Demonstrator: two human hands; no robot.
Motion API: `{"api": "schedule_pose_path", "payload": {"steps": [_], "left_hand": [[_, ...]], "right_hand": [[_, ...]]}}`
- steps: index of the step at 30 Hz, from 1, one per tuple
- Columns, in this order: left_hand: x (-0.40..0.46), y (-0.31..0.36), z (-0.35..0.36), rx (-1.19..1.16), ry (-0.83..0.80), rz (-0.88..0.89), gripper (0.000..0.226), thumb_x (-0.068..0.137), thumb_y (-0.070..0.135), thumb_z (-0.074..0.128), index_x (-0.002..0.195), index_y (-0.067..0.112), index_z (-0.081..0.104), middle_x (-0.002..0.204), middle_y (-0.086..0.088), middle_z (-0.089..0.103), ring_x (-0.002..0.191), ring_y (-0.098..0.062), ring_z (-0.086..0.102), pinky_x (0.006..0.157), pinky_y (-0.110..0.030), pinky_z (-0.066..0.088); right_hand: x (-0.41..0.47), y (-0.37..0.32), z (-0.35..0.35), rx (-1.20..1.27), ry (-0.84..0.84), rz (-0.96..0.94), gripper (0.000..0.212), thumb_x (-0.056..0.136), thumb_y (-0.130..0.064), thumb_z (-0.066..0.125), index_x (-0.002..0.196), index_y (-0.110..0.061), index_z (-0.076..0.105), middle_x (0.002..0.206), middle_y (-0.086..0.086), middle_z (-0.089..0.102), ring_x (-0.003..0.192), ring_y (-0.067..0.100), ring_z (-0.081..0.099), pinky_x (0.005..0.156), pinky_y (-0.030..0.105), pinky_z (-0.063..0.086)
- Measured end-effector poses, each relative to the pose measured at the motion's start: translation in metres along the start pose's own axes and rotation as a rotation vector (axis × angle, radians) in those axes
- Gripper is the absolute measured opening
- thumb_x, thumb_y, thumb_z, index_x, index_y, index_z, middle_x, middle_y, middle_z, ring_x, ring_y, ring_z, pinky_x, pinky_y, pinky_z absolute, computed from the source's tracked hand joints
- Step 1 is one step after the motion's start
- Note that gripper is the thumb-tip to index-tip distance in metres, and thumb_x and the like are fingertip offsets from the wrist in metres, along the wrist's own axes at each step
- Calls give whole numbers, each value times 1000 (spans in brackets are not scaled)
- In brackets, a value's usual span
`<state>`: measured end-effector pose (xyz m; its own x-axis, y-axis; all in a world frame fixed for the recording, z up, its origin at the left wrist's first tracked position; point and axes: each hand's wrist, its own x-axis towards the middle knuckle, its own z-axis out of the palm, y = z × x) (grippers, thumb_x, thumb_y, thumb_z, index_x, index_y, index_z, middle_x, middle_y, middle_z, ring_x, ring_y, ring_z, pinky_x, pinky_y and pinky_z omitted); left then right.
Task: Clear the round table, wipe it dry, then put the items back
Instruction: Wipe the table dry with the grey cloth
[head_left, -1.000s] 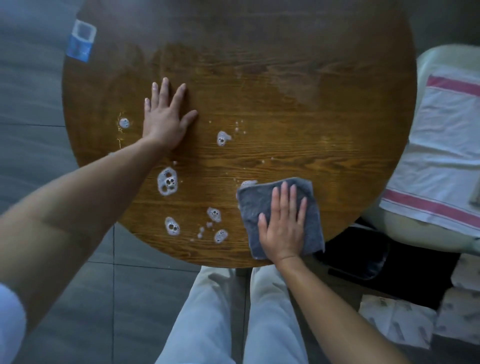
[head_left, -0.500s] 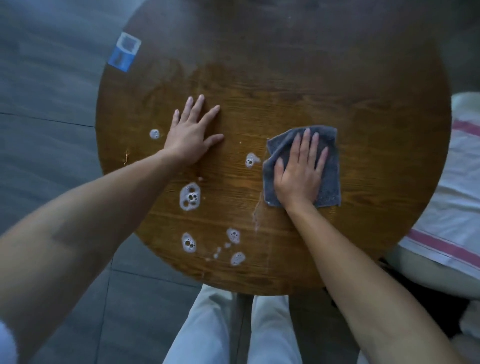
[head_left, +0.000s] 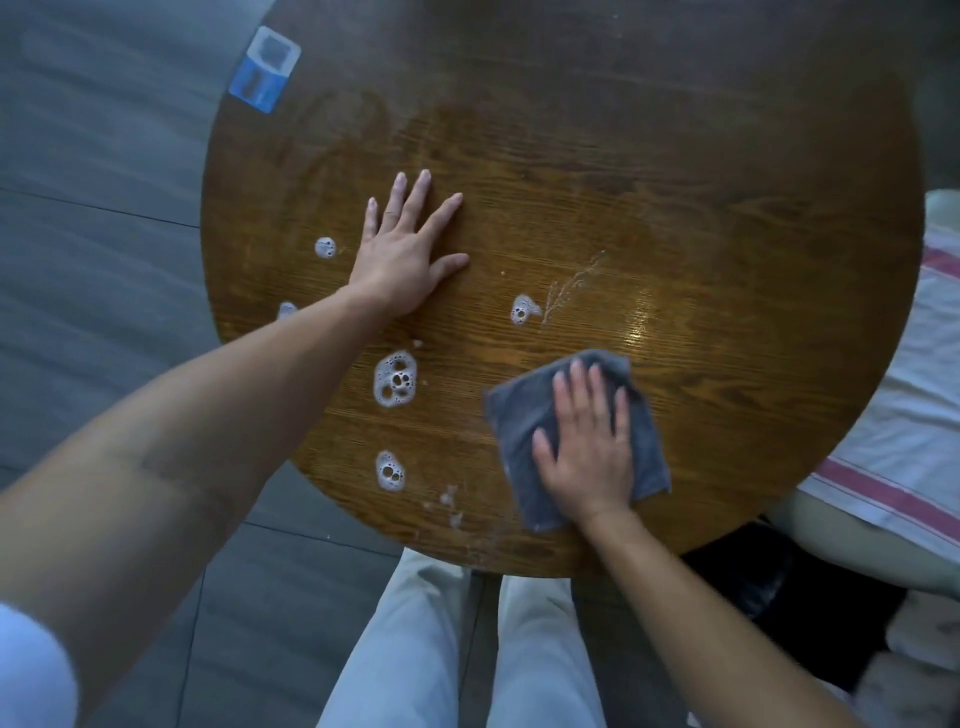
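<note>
Flat and spread, my right hand (head_left: 587, 447) presses the grey cloth (head_left: 571, 436) onto the round table (head_left: 727, 260) near its front edge; my left hand (head_left: 405, 254) lies splayed toward the left edge, foam blobs (head_left: 396, 378) between.

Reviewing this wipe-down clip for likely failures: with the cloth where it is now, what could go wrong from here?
1. Several foam patches, like the large one, lie left of the grey cloth; the wiping could miss them, especially the small one beyond the left hand.
2. The right hand presses the cloth flat near the round table's edge; a stroke toward the person may push liquid onto the trousers.
3. One small cloth may saturate and merely smear.
</note>
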<state>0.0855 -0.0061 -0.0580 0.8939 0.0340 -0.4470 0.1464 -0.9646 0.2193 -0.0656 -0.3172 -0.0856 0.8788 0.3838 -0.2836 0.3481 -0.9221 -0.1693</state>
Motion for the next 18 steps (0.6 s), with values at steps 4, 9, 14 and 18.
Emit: {"api": "schedule_pose_path", "payload": {"steps": [4, 9, 14, 18], "left_hand": [[0, 4, 0, -36, -6, -8, 73, 100, 62, 45, 162, 42, 10, 172, 2, -13, 157, -22, -19, 127, -54, -7], [0, 4, 1, -71, 10, -15, 73, 100, 58, 49, 162, 41, 15, 173, 2, -10, 157, -24, -18, 126, -56, -8], [0, 4, -1, -48, 6, -11, 73, 100, 58, 50, 162, 40, 14, 173, 1, -10, 158, -26, -17, 126, -56, -8], [0, 6, -2, -54, -9, -17, 73, 101, 58, 48, 162, 41, 12, 172, 1, -13, 157, -25, -19, 126, -55, -8]], "right_hand": [[68, 39, -27, 1, 73, 163, 78, 101, -51, 28, 164, -8, 14, 173, 13, 7, 161, 30, 4, 129, 56, 7], [144, 30, -50, 61, 150, 435, 76, 103, -47, 28, 164, -5, 9, 173, 17, 6, 161, 32, 3, 128, 58, 8], [121, -45, -33, 14, 101, 147, 75, 106, -48, 24, 164, -4, 7, 173, 18, 3, 161, 33, 1, 128, 57, 8], [0, -83, 3, 39, -32, -183, 74, 106, -48, 35, 165, -9, 13, 173, 11, 2, 161, 27, -2, 129, 53, 4]]}}
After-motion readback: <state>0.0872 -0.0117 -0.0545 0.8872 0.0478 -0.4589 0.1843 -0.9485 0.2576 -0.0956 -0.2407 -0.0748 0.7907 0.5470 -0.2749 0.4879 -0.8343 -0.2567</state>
